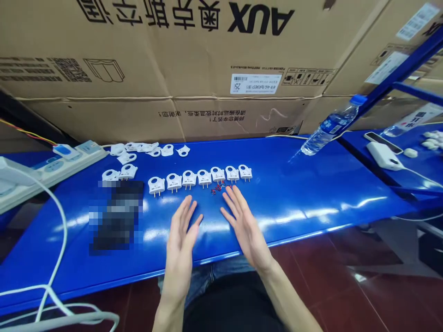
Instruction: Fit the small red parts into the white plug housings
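Note:
Both hands are over the near part of the blue table (297, 193), palms turned towards each other with a gap between them. My left hand (182, 228) has its fingers apart and holds nothing. My right hand (245, 226), fingers stretched out, is likewise bare. Beyond the fingertips stands a row of several white plug pieces (204, 178), each with a ring-shaped top and metal pins facing me. Small red and dark bits, perhaps wires (218, 188), lie just in front of the row, nearest to my right fingertips.
More white ring-topped pieces (168, 150) are heaped at the back left. A blurred dark object (119, 216) lies left of my hands. A power strip (51, 168) and white cables (64, 226) occupy the left side. A water bottle (328, 127) stands back right, before the cardboard (138, 110).

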Motion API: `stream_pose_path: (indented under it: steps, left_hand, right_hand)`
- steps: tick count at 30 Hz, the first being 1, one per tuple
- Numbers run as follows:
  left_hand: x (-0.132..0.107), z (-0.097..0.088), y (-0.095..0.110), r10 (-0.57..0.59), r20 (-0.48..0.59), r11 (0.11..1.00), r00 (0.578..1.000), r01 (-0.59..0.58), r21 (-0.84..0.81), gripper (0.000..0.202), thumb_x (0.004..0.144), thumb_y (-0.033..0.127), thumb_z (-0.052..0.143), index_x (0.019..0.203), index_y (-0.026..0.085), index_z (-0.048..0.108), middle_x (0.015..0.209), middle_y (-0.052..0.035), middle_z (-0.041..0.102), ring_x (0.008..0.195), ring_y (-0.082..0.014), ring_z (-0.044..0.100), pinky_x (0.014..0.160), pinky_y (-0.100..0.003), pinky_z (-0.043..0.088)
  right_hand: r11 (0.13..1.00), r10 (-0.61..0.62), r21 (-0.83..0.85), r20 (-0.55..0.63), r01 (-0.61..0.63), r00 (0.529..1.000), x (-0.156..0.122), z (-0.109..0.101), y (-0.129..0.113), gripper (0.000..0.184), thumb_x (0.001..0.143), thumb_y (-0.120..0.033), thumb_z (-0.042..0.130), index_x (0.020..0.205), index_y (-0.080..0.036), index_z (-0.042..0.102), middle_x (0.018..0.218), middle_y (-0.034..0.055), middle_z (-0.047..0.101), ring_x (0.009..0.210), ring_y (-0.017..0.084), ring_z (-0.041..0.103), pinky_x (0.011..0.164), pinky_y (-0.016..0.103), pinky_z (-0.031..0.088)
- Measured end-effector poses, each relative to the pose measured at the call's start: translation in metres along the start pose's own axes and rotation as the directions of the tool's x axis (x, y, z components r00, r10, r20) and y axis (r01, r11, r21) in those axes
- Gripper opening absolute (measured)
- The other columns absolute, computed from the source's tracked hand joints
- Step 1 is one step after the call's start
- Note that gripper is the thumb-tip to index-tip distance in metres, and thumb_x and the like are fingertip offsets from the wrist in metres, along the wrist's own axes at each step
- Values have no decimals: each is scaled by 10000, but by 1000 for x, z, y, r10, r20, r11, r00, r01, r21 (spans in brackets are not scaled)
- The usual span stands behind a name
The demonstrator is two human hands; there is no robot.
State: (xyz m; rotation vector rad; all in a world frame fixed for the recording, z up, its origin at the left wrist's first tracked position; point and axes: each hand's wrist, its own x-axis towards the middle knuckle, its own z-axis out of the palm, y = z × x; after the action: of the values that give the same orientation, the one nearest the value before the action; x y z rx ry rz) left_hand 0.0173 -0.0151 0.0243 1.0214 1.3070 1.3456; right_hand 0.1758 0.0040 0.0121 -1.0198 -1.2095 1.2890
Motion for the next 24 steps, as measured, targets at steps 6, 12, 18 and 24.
stream_pose_path:
  steps: [6,12,18,24]
  left_hand:
    - [7,-24,-15,311,263,348,913,-367,863,555,1043,446,475,1573,285,472,1711,-107,369,1596,-343,313,1293,-663,206]
    - [10,-27,-26,297,302,236,906,-376,896,575,1043,453,440,1573,232,480,1674,-145,426,1589,-359,324,1282,-657,213]
    - [9,-27,-23,297,298,222,907,-369,902,571,1045,462,434,1554,212,503,1666,-153,437,1581,-356,341,1280,-648,228]
    - [9,-27,-21,295,290,246,911,-365,898,555,1038,446,465,1550,233,504,1660,-144,449,1572,-358,359,1279,-644,231]
  right_hand:
    - [336,-126,-925,140,175,982,-3,-10,7,633,1084,-393,452,1655,-138,355,1727,139,292,1626,342,206,1312,615,226]
    - [240,-64,-951,184,194,981,5,-4,4,628,1085,-349,385,1648,-74,343,1736,157,247,1632,322,199,1304,610,255]
    - [304,-75,-938,153,169,985,22,6,5,630,1052,-285,409,1648,-91,345,1721,151,306,1623,313,236,1305,595,265]
    - [294,-81,-943,138,156,987,25,17,8,602,1037,-204,399,1621,-60,389,1687,174,379,1588,345,318,1295,627,261]
